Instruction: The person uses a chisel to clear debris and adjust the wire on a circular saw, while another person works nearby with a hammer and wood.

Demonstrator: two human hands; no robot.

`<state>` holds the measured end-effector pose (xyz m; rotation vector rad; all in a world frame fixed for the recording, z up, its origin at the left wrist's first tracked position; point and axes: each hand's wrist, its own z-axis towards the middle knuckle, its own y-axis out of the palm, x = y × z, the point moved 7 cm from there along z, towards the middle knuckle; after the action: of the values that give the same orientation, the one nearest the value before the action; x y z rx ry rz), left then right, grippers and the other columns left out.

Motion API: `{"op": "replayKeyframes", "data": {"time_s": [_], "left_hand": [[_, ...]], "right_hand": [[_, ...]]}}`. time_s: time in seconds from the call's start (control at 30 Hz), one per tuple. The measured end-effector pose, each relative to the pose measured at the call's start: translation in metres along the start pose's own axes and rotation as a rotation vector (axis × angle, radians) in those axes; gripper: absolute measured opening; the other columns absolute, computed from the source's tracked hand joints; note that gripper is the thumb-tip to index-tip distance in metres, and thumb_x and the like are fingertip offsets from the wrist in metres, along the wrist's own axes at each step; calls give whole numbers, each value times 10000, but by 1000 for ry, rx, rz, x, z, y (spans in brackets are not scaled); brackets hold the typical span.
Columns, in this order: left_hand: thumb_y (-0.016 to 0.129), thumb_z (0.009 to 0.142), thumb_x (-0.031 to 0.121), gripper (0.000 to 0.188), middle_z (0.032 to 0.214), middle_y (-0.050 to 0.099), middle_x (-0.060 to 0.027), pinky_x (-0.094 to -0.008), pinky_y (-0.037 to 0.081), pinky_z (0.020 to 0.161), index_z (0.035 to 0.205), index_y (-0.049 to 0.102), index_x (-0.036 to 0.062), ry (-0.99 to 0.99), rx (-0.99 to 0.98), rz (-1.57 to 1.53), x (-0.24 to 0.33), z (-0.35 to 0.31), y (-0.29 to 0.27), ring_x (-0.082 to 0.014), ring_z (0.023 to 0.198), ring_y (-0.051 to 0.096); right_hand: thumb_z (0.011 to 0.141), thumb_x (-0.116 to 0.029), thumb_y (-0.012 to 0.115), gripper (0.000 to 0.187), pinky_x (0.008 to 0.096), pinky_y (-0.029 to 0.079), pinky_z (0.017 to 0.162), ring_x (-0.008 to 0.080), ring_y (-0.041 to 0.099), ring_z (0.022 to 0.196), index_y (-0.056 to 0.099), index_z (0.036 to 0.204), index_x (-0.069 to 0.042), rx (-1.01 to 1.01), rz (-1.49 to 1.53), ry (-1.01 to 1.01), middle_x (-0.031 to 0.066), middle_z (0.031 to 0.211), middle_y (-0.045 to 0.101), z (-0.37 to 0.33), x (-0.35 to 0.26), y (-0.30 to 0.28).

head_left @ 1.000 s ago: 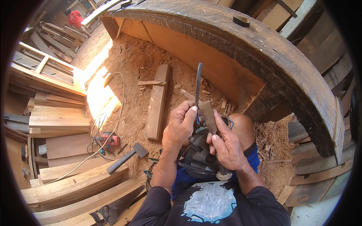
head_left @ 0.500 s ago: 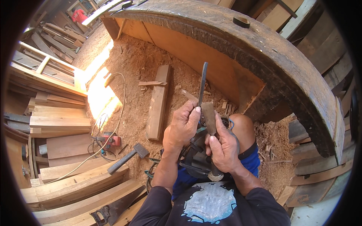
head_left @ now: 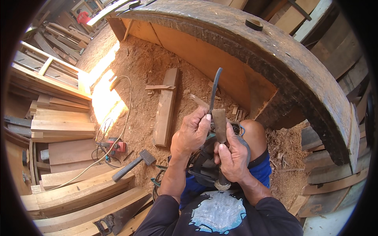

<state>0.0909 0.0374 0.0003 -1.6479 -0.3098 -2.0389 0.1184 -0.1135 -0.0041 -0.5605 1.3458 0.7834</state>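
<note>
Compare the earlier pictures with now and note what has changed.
The left hand has shifted slightly right, and the dark strip in it leans further right. The flat-bladed tool in the right hand stands more upright in the picture, its lower end swung left. Neither hand let go or took hold of anything; the hammer and plank stayed put.

Left hand (head_left: 191,133) grips a curved dark strip (head_left: 215,88), tip up. Right hand (head_left: 233,155) holds a flat brown tool (head_left: 220,128) close beside it. I note a hammer (head_left: 132,167) near a red power tool (head_left: 118,146); farther out, a plank (head_left: 163,114) on sawdust (head_left: 143,59).
</note>
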Motion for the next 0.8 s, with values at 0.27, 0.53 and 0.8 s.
{"op": "replayKeyframes", "data": {"time_s": [0.27,0.53,0.8], "left_hand": [[513,1038,168,199,713,559,40,-242,450,575,1050,665,40,102,-29,301,5,-20,8,-51,671,544],[522,1047,93,176,799,625,-18,-244,499,670,1104,650,-13,-74,73,2,1,-12,-12,-74,727,601],[583,987,26,134,812,682,-78,-265,526,670,1084,658,-29,58,188,226,7,-8,-44,-94,741,646]], "right_hand": [[1017,-21,385,611,193,443,573,40,475,610,209,1602,10,332,37,-242,13,790,549,20,-69,-56],[1002,-191,588,391,309,521,714,137,614,791,513,1318,29,83,-248,150,93,932,629,47,-41,-53],[990,-77,502,565,379,492,817,251,618,853,350,1516,63,-15,-350,-32,180,960,609,57,-70,-52]]}}
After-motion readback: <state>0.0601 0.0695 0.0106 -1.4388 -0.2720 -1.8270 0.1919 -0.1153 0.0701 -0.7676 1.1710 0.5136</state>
